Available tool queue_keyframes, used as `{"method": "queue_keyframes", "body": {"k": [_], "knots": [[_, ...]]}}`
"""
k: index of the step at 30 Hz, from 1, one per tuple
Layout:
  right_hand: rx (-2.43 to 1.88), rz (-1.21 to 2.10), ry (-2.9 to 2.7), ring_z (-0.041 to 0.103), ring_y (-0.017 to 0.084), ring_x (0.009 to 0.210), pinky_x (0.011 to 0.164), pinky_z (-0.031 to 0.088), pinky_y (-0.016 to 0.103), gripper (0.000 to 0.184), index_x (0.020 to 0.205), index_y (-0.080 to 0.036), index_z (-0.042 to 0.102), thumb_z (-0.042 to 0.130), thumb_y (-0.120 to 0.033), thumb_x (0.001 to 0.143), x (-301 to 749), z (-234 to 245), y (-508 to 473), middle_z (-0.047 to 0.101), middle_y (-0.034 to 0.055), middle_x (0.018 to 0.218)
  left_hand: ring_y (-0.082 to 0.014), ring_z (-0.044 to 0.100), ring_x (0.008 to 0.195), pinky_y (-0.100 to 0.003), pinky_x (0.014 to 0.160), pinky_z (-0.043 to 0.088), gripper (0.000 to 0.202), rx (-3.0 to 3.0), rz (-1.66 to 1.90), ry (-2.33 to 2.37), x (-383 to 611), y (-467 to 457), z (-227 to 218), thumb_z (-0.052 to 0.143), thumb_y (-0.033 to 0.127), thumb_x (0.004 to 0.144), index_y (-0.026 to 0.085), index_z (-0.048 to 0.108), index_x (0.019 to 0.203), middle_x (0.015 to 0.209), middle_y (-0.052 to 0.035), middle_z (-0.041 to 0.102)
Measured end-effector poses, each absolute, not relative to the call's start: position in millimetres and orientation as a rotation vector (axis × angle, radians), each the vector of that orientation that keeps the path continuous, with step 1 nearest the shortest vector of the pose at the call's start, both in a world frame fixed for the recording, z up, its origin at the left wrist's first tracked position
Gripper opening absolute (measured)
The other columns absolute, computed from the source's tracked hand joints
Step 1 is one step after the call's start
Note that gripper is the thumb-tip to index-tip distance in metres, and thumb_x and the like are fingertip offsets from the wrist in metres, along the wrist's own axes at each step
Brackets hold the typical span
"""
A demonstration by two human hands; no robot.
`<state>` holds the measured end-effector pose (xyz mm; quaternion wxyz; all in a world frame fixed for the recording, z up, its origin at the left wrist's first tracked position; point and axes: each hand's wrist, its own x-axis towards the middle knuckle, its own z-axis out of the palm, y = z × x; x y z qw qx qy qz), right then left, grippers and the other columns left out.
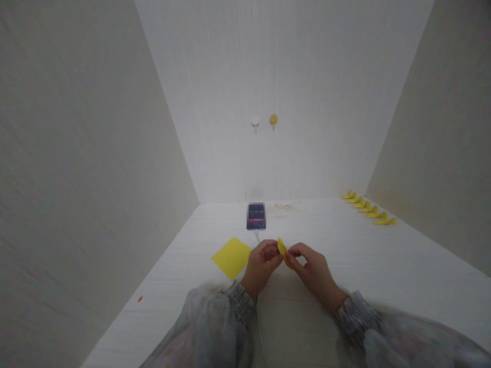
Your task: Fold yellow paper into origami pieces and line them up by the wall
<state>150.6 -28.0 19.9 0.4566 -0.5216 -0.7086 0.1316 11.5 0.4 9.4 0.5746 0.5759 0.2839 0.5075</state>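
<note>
A small folded yellow paper [283, 249] is held above the white table [383, 266] between both my hands. My left hand [262, 265] pinches its left side, fingers closed, a ring on one finger. My right hand [312, 271] pinches its right side, fingers curled round it. A flat yellow paper sheet [232, 257] lies on the table just left of my left hand.
A dark phone [256, 215] with a white cable lies behind the hands. Several folded yellow paper pieces [370, 208] stand in a row along the right wall. Two hooks, white [255, 122] and yellow [273, 120], hang on the back wall. A small red speck [140, 299] lies at the left.
</note>
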Motion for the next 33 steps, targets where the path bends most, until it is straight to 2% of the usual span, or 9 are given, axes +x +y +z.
{"method": "queue_keyframes", "body": {"k": [5,22,33], "knots": [[-1.281,0.328,-1.725,0.052,0.015,0.063,0.056,0.041,0.026,0.012,0.067,-0.02,0.051,0.046,-0.027,0.076,149.5,21.6,-28.7,0.056,0.0023,0.066,-0.0128,0.058,0.07,-0.026,0.068,0.044,0.029,1.308,1.206,0.644,11.4,2.0,6.8,0.064,0.02,0.061,0.014,0.051,0.086,0.077,-0.0047,0.062],[-1.234,0.413,-1.698,0.05,0.014,0.061,0.057,0.04,0.026,0.014,0.069,-0.019,0.049,0.041,-0.025,0.078,147.3,23.1,-29.8,0.054,0.002,0.065,-0.0126,0.059,0.069,-0.026,0.067,0.045,0.024,1.273,1.243,0.681,12.3,0.7,10.9,0.065,0.022,0.06,0.014,0.052,0.079,0.075,-0.0039,0.063],[-1.243,0.401,-1.684,0.051,0.014,0.062,0.057,0.04,0.025,0.012,0.07,-0.019,0.05,0.043,-0.025,0.077,147.5,21.7,-29.3,0.055,0.0017,0.065,-0.0111,0.056,0.064,-0.023,0.062,0.043,0.018,1.451,1.306,0.795,12.2,-2.2,8.4,0.059,0.025,0.066,0.016,0.052,0.079,0.071,-0.0021,0.06]]}}
